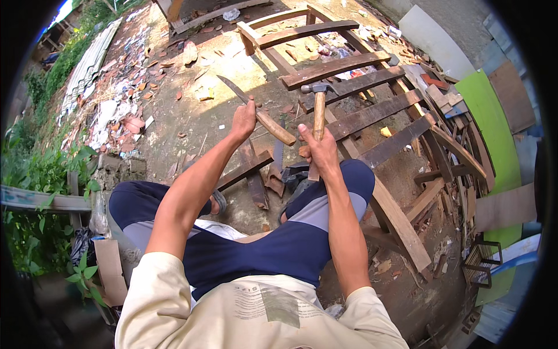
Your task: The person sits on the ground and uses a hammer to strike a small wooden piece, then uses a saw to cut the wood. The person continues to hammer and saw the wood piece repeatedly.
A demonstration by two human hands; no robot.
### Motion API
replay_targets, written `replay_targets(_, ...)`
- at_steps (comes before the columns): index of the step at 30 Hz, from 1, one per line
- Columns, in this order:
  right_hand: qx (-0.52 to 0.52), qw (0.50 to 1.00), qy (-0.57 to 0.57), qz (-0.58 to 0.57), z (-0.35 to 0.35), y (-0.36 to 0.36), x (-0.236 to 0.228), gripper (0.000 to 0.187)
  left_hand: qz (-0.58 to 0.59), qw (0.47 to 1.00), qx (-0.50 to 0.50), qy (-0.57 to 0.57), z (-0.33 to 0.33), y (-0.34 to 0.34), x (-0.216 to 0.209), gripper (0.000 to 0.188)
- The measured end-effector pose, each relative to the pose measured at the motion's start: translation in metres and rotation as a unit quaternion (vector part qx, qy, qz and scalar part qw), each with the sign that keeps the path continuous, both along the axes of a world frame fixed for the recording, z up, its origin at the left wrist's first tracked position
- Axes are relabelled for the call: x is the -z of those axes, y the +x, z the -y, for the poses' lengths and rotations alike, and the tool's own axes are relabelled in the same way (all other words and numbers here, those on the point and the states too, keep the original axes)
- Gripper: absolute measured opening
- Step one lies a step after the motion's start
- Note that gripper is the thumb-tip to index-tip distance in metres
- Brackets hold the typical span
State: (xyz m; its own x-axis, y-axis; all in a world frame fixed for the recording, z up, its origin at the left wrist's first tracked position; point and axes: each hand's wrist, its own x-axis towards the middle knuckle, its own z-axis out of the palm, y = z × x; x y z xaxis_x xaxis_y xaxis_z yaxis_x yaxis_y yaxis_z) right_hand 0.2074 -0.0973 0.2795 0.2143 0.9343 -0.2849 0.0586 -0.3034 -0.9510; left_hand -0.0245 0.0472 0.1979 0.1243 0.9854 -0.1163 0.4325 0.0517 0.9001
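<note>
My left hand (244, 120) is closed around a large knife (274, 126), near where the blade joins its thick wooden handle. Its dark, slightly curved blade points away to the far left, while the handle end slants toward my right hand. In my right hand (323, 152) a claw hammer (319, 113) stands upright, gripped by its wooden handle with the metal head uppermost. The two tools are apart. Below them, between my feet, short wooden boards (247, 170) lie on the ground. What looks like a saw blade (279, 152) lies beside them, partly hidden.
A wooden frame with several slats (343, 67) stretches from the far middle to my right, close to my right knee. Behind it are piled wood scraps (444, 96) and a green panel (488, 128). Litter (119, 113) and plants (40, 192) lie left; a corrugated sheet (90, 64) is farther off.
</note>
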Motion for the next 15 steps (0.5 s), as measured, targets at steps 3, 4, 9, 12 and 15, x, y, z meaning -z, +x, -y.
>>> replay_targets(3, -0.073, 0.988, 0.003, 0.134, -0.003, -0.012, 0.025, 0.073, -0.021, 0.999, -0.032, 0.006, 0.018, -0.002, 0.019, 0.071)
replay_targets(4, -0.096, 0.983, 0.008, 0.159, -0.003, -0.021, 0.026, 0.076, -0.030, 0.997, -0.069, -0.017, 0.020, -0.004, 0.027, 0.069)
replay_targets(9, -0.110, 0.993, 0.045, 0.005, -0.006, -0.039, 0.040, 0.076, -0.075, 0.995, -0.051, -0.052, 0.045, -0.013, 0.047, 0.065)
replay_targets(12, -0.114, 0.993, 0.014, -0.026, -0.005, -0.047, 0.035, 0.060, -0.095, 0.993, -0.010, -0.069, 0.051, -0.014, 0.054, 0.070)
replay_targets(15, -0.127, 0.991, -0.030, -0.005, -0.006, -0.045, 0.031, 0.047, -0.063, 0.990, 0.095, -0.081, 0.049, -0.017, 0.058, 0.058)
